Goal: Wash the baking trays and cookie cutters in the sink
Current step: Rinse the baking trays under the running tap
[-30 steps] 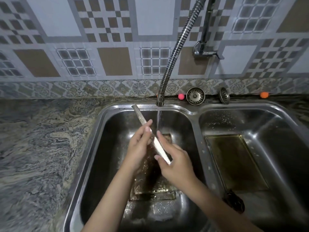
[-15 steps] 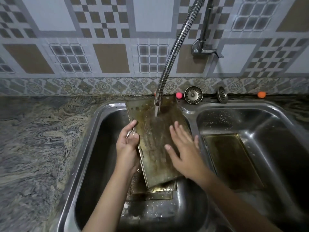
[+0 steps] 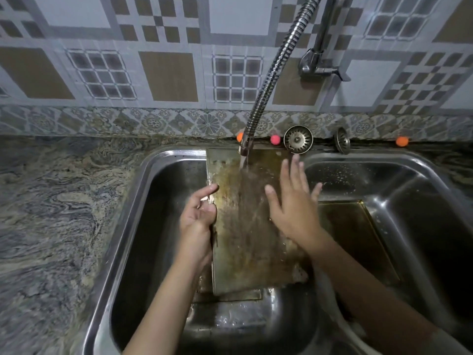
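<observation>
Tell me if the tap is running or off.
Running. A stream of water falls from the hose spout onto the stained baking tray, which the left hand grips by its edge over the left basin.

Marbled grey-brown stone tabletop [image 3: 51, 213] runs along left and behind double steel sink [image 3: 311, 160] set into it. On back strip, against tiled wall: round metal strainer [image 3: 298, 138] propped on edge, second strainer [image 3: 342, 140] to its right, also on edge. Small pink ball [image 3: 275, 139] just left of first strainer; orange ball [image 3: 239, 137] partly behind faucet hose; another orange one, possibly ball [image 3: 401, 141], far right.
</observation>
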A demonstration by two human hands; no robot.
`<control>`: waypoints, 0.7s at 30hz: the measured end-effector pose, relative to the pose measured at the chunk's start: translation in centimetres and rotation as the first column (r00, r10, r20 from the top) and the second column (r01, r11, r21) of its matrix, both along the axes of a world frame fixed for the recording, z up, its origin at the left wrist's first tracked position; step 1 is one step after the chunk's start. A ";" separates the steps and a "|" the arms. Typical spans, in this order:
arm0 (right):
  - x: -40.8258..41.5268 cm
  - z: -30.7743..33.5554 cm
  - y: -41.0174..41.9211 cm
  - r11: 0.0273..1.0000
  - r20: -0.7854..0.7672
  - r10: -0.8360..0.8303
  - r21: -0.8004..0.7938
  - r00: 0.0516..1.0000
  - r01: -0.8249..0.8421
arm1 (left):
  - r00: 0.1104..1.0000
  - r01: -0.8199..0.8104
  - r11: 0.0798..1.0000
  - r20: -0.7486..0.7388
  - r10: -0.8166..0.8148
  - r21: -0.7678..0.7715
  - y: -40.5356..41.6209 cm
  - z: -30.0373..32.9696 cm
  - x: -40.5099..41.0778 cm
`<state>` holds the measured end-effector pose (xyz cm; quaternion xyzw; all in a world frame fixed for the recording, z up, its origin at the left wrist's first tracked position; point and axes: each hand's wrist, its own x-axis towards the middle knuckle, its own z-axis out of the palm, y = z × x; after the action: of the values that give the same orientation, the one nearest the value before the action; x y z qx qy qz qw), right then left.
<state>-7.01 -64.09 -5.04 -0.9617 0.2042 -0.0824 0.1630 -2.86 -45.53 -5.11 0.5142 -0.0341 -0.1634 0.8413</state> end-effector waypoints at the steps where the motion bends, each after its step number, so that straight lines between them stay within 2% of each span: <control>1: 0.9 0.5 -0.2 0.999 -0.002 -0.043 0.025 0.999 0.043 | 1.000 0.013 1.000 0.000 -0.013 0.003 -0.3 -0.1 -0.3; 3: 1.8 1.1 1.4 1.000 0.005 0.016 0.023 1.000 -0.016 | 1.000 -0.010 1.000 0.016 0.010 -0.008 -0.8 0.2 -0.5; 5: 1.0 0.8 4.9 0.979 0.054 0.202 0.027 0.978 -0.203 | 0.996 -0.085 0.996 0.031 0.085 -0.013 -0.8 0.9 0.4; 7: -1.2 -0.7 7.5 0.913 0.088 0.404 0.026 0.910 -0.408 | 0.988 -0.154 0.988 0.009 0.154 0.033 0.3 1.4 1.9; 8: -1.9 -1.6 7.6 0.894 0.088 0.442 0.030 0.893 -0.446 | 0.985 -0.170 0.983 -0.005 0.171 0.063 1.1 1.6 2.5; 9: -1.9 -2.3 6.9 0.900 0.076 0.429 0.046 0.900 -0.433 | 0.985 -0.170 0.982 -0.015 0.172 0.087 1.8 1.7 2.7; 13: 1.4 -2.0 3.8 0.970 -0.076 0.106 0.227 0.991 -0.087 | 0.992 -0.093 0.978 -0.062 0.107 0.187 2.1 1.1 1.2; 14: 2.2 -1.6 4.1 0.971 -0.080 0.088 0.228 0.993 -0.068 | 0.993 -0.070 0.979 -0.077 0.086 0.193 1.5 0.9 0.6; 16: 2.3 -0.9 6.2 0.963 -0.013 0.204 0.182 0.979 -0.198 | 0.993 -0.064 0.978 -0.087 0.083 0.200 0.5 0.7 -0.1; 19: -0.8 -1.2 8.8 0.879 0.048 0.449 0.157 0.892 -0.451 | 0.977 -0.123 0.971 -0.145 0.154 0.204 0.6 0.6 0.6; 21: -2.1 -2.2 7.2 0.876 0.027 0.467 0.128 0.884 -0.466 | 0.966 -0.122 0.976 -0.204 0.159 0.182 1.6 0.4 1.0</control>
<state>-9.11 -56.94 -7.21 -0.9700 -0.0281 -0.0251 0.2402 -1.84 -43.96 -4.67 0.5632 0.1085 -0.1607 0.8032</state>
